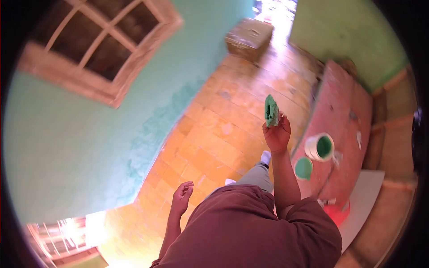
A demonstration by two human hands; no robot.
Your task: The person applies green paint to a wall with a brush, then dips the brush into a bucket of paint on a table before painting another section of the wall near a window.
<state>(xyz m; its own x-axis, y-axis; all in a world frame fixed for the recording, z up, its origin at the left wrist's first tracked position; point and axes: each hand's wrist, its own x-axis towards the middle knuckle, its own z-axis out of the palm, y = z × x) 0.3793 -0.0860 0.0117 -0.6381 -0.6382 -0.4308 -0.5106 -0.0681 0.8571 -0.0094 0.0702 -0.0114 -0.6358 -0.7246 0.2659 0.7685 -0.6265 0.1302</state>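
Item: one tool [271, 110] (green-coated), twelve o'clock from my right grip [277, 131], clamped on it; left grip [183, 194] loosely apart.

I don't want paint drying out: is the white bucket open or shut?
Open: the bucket has no lid on, and green shows inside.

Window [107, 30] cut off up top, doorway [278, 22] totally washed out. Legs [257, 175] mostly behind shirt [250, 228]. Right hand [278, 135] kinda hides green tool's [270, 111] held end.
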